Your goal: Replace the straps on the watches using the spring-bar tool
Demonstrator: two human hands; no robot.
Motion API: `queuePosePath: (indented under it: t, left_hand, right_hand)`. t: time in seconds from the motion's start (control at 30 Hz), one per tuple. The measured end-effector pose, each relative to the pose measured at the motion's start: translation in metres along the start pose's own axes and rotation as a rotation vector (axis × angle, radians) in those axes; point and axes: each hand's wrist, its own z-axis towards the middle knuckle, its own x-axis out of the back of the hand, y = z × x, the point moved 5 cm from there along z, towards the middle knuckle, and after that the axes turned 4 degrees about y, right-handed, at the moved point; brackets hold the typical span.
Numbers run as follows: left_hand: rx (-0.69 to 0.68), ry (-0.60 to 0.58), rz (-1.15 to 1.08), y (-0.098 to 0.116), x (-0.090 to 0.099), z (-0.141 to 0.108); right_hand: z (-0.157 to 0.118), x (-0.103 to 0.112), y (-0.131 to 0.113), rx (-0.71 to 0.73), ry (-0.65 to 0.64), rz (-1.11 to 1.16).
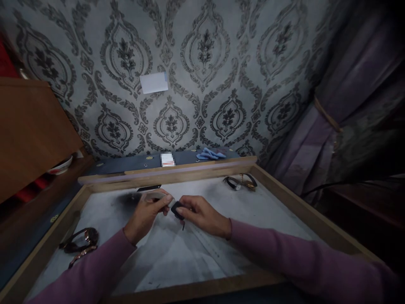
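Observation:
My left hand [147, 214] is closed on a pale grey strip [155, 195], its thumb and fingers pinching near one end. Touching or nearly touching that end is a small black object [177, 210], gripped between the thumb and fingers of my right hand [200, 213]. A thin dark piece hangs just below the black object; its details are too small to tell. Both hands are above the pale lining of a shallow wooden tray [275, 190]. Behind my left hand lies a flat black item [149, 188] on the lining.
Watches [91, 236] lie at the tray's left side, more watches [233, 183] at its back right. Beyond the tray's back rim are a blue cloth [210, 153] and a small white packet [167, 159]. A wooden cabinet [34, 135] stands left, a purple curtain [316, 139] hangs right.

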Motion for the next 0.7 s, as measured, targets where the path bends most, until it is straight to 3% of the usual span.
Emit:
queuePosePath:
  t: [0.13,0.4,0.53,0.7]
  left_hand:
    - [0.041,0.043,0.054,-0.002,0.005,0.007]
    - [0.022,-0.021,0.216,-0.016,0.004,0.009]
    - [0.019,-0.035,0.255,-0.021,0.001,0.005]
    - [0.178,0.053,0.009,-0.035,-0.005,-0.003]
  right_hand:
    - [0.003,-0.001,0.011,-0.073,0.031,0.108]
    - [0.000,-0.005,0.015,-0.206,0.030,-0.384]
    - [0.001,-0.005,0.016,-0.205,0.023,-0.500]
    - [0.001,-0.007,0.020,-0.174,-0.013,-0.511]
